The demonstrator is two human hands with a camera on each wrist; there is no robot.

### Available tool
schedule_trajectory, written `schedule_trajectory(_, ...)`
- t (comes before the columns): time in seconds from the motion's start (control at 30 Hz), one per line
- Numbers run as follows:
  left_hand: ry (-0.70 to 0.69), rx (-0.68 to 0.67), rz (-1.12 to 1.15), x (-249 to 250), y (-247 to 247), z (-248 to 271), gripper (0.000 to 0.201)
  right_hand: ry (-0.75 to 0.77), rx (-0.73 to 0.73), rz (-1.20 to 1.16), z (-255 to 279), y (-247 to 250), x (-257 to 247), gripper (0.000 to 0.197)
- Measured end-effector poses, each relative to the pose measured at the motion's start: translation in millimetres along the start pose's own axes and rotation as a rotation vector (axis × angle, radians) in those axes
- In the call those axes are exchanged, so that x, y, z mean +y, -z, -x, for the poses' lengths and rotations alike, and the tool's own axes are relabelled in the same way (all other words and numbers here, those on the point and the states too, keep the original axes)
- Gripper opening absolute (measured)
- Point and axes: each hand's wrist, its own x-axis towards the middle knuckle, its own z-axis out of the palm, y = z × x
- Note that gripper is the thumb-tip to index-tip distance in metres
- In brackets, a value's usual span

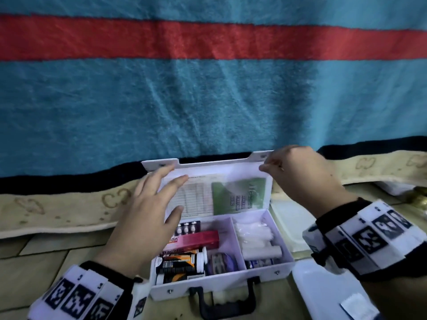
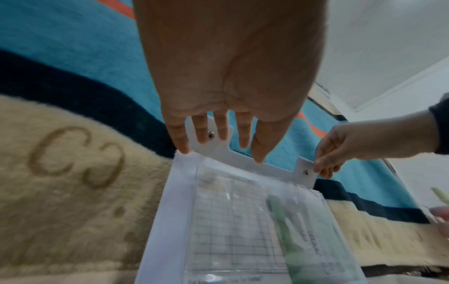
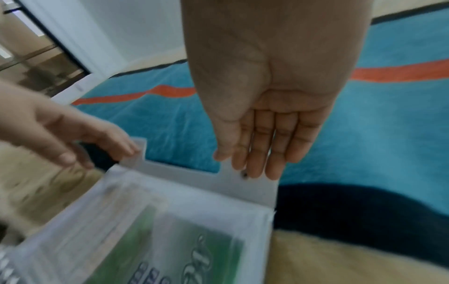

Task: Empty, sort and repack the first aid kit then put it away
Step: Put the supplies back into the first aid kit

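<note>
The white first aid kit (image 1: 221, 282) lies open on the floor with its black handle (image 1: 228, 301) toward me. Its lid (image 1: 221, 166) stands raised, with a printed sheet (image 1: 196, 199) and a green card (image 1: 240, 197) in a clear pocket. My left hand (image 1: 166, 188) is open, fingers spread, touching the lid's top left corner (image 2: 211, 148). My right hand (image 1: 268, 165) pinches the lid's top right tab (image 3: 255, 192). Inside lie a red box (image 1: 196, 239), a blister pack (image 1: 187, 227), dark bottles (image 1: 178, 262), a purple roll (image 1: 219, 262) and white gauze rolls (image 1: 256, 234).
A blue blanket with a red stripe (image 1: 208, 100) and a cream border (image 1: 57, 211) hangs just behind the kit. A white plastic piece (image 1: 323, 294) lies at the lower right, another white item (image 1: 288, 227) beside the kit. Cotton (image 1: 221, 296) sits under the handle.
</note>
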Motion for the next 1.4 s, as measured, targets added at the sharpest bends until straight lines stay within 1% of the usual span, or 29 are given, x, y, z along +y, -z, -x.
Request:
schedule_trajectory(0.1,-0.031,-0.025,0.046,13.1,-4.4,4.9,0.051,-0.063,0.074,-0.055,26.9,25.6,26.7,0.015)
schedule_trajectory(0.13,-0.034,-0.042,0.064,18.5,-8.1,7.6,0.049,-0.106,0.070,-0.049,37.9,31.3,39.2,0.013)
schedule_trajectory(0.2,-0.066,-0.089,0.070,28.1,-14.5,14.8,0.041,-0.187,0.019,0.011,59.1,37.6,61.3,0.010)
schedule_trajectory(0.23,-0.105,-0.134,0.073,34.7,-18.8,18.7,0.036,-0.237,-0.043,0.069,72.7,37.7,74.3,0.010)
schedule_trajectory(0.27,-0.139,-0.195,0.082,39.3,-22.8,23.1,0.034,-0.284,-0.134,0.128,84.2,33.8,88.0,0.009)
schedule_trajectory(0.33,-0.176,-0.366,0.113,48.5,-31.0,30.8,0.031,-0.364,-0.366,0.244,112.2,23.0,115.1,0.009)
schedule_trajectory(0.37,-0.188,-0.434,0.119,50.6,-34.9,33.6,0.028,-0.392,-0.474,0.292,125.9,16.7,126.9,0.014)
schedule_trajectory(0.4,-0.203,-0.478,0.118,52.5,-39.9,36.5,0.024,-0.414,-0.552,0.321,141.6,11.4,138.4,0.019)
schedule_trajectory(0.43,-0.205,-0.497,0.109,53.1,-44.2,37.8,0.016,-0.426,-0.605,0.331,154.1,8.4,145.7,0.023)
schedule_trajectory(0.5,-0.195,-0.493,0.093,52.0,-53.3,40.2,0.007,-0.421,-0.686,0.299,176.2,4.3,147.2,0.022)
schedule_trajectory(0.57,-0.174,-0.481,0.090,50.8,-60.3,40.9,0.015,-0.363,-0.764,0.180,191.7,-4.8,145.1,0.016)
schedule_trajectory(0.6,-0.160,-0.479,0.092,49.2,-62.8,41.0,0.020,-0.323,-0.779,0.158,196.3,-12.4,146.1,0.014)
schedule_trajectory(0.63,-0.149,-0.480,0.098,49.0,-63.4,40.3,0.028,-0.319,-0.784,0.176,199.5,-17.6,146.4,0.017)
schedule_trajectory(0.7,-0.120,-0.471,0.112,47.8,-63.9,39.3,0.039,-0.306,-0.731,0.234,200.2,-24.1,148.9,0.027)
schedule_trajectory(0.73,-0.109,-0.462,0.119,47.8,-64.5,38.3,0.039,-0.317,-0.703,0.238,199.8,-23.9,149.5,0.031)
schedule_trajectory(0.77,-0.094,-0.453,0.124,47.8,-64.7,37.4,0.039,-0.322,-0.707,0.259,197.0,-22.7,147.4,0.032)
schedule_trajectory(0.83,-0.068,-0.447,0.136,49.3,-65.5,35.5,0.041,-0.346,-0.715,0.305,192.4,-21.0,141.9,0.029)
schedule_trajectory(0.87,-0.054,-0.446,0.143,50.2,-66.2,35.1,0.041,-0.346,-0.705,0.312,189.5,-22.8,141.4,0.026)
schedule_trajectory(0.93,-0.035,-0.450,0.157,52.3,-66.4,34.7,0.040,-0.393,-0.681,0.323,184.0,-29.9,146.8,0.019)
schedule_trajectory(0.97,-0.029,-0.453,0.161,53.0,-66.2,34.7,0.040,-0.437,-0.685,0.304,182.0,-33.0,149.9,0.017)
schedule_trajectory(1.03,-0.027,-0.451,0.161,53.1,-66.5,34.5,0.040,-0.481,-0.664,0.257,181.4,-36.3,154.8,0.014)
schedule_trajectory(1.13,-0.013,-0.443,0.162,50.4,-67.9,34.2,0.042,-0.498,-0.551,0.204,184.7,-37.6,160.3,0.016)
schedule_trajectory(1.23,-0.018,-0.426,0.157,49.9,-69.1,34.8,0.044,-0.511,-0.530,0.276,188.2,-35.7,163.6,0.015)
schedule_trajectory(1.4,0.001,-0.424,0.161,48.2,-70.3,35.2,0.040,-0.494,-0.492,0.292,191.6,-31.8,164.0,0.014)
